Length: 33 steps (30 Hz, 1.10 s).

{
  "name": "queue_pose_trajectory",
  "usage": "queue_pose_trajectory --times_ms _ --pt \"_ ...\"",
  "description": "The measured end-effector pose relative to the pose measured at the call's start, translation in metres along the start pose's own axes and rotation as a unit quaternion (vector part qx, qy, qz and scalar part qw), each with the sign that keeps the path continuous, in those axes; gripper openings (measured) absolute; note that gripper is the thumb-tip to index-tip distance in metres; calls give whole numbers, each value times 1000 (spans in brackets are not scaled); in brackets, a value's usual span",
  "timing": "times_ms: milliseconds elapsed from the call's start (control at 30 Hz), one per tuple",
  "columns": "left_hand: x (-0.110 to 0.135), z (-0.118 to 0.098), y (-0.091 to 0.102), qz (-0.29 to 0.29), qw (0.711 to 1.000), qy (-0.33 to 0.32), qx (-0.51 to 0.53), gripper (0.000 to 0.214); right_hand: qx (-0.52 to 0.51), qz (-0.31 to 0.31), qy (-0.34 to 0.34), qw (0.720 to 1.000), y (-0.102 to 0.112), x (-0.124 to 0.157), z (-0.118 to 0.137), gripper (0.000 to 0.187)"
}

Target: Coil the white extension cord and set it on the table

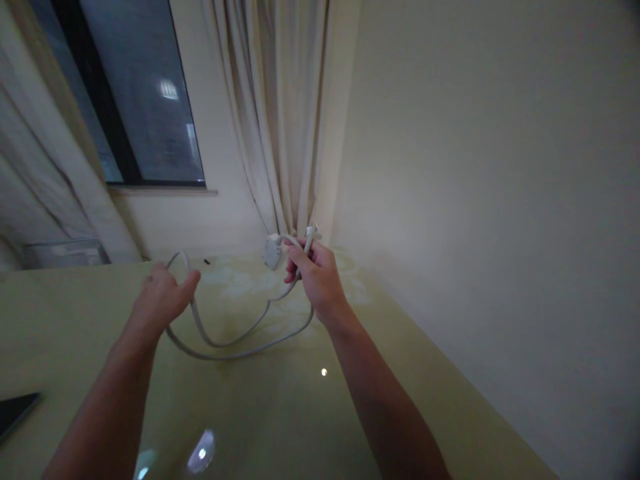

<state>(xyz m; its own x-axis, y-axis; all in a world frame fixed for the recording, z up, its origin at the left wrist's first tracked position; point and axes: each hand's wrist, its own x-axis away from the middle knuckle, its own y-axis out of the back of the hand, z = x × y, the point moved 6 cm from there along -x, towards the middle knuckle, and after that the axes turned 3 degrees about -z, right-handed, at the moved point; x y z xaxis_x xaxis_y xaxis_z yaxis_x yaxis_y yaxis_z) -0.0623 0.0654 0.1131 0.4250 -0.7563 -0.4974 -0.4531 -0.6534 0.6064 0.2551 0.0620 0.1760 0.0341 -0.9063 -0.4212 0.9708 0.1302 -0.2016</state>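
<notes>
A pale grey power cable (235, 357) hangs in a loose loop between my two hands, above a glossy yellow-green surface. My right hand (315, 273) is closed round its end part, where a white plug (273, 251) sticks out to the left of the fingers. Another whitish end piece (313, 232) shows just above the same hand; its exact shape is unclear. On the left, the bend of the loop runs through my left hand (167, 293), which is closed on it with the thumb pointing right. The fingertips of that hand are hidden behind it.
Beige curtains (280, 120) hang at the back beside a dark window (145, 93). A plain wall (480, 200) borders the surface (240, 413) on the right. A dark flat object (17, 413) lies at the left edge, and a small black bit (207, 262) near the back.
</notes>
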Motion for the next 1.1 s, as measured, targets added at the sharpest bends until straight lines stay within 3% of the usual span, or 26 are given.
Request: queue_pose_trajectory --times_ms 67,167,200,267,367,467,667,767,867,1100 --pt "4 4 6 -35 994 29 -95 53 -19 -5 -1 1000 -1 1 5 27" --pt "15 -35 14 -85 991 -35 -99 57 -28 1 1 1000 -4 4 9 28" --pt "20 -56 12 -66 993 -75 -59 52 -26 4 2 1000 -5 5 10 27" --pt "33 -94 8 -23 992 -83 88 37 -12 12 8 1000 -8 7 9 25" --pt "66 -161 -9 171 934 -184 254 47 2 24 19 1000 -11 9 8 24" --pt "91 -189 -13 226 911 -213 272 46 6 36 18 999 -11 10 8 29" --pt "89 -177 -3 106 943 -202 242 28 75 76 -10 994 -10 12 2 50" --pt "89 -179 -2 131 940 -260 178 41 142 106 2 984 -12 14 0 59" --pt "87 -176 -2 148 943 -276 116 38 151 127 17 980 -13 15 1 54" --pt "79 -162 -5 105 948 -295 -50 32 203 221 -2 954 -12 21 1 24"
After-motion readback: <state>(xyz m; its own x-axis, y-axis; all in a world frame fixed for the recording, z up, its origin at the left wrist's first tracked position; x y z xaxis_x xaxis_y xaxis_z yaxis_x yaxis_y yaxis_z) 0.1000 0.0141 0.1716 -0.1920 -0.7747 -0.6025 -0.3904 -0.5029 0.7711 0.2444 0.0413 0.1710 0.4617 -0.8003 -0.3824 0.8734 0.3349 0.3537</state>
